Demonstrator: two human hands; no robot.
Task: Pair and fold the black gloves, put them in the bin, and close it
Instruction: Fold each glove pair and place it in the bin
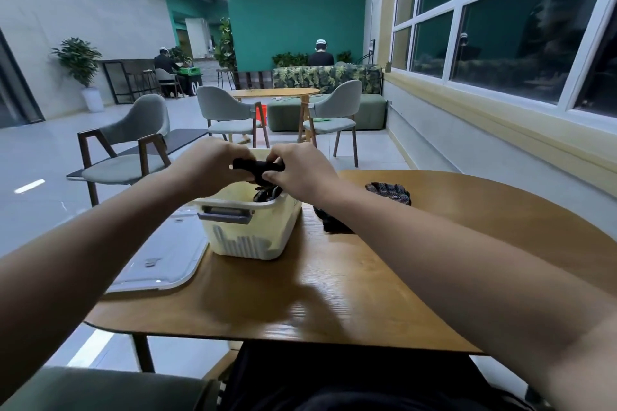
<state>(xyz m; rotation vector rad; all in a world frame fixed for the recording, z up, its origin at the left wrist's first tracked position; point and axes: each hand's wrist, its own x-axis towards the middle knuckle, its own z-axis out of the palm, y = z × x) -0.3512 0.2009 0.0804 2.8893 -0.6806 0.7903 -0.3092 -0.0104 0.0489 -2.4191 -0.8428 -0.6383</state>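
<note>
Both in play: left hand (213,165) and right hand (300,170) each pinch an end of the folded black fabric glove bundle (257,168), its long axis running 9 to 3. I read the cream plastic bin (253,227) straight below at 6, neither hand nearer. Loose black gloves (389,193) lie at the bin's 3, the translucent flat lid (167,253) at its 8.

Head-worn view, facing forward-down, near table (367,294)

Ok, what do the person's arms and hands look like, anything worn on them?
The left forearm and right forearm are bare, no sleeves showing. The left hand and right hand wear no gloves; no watch, bracelet or ring is visible.
</note>
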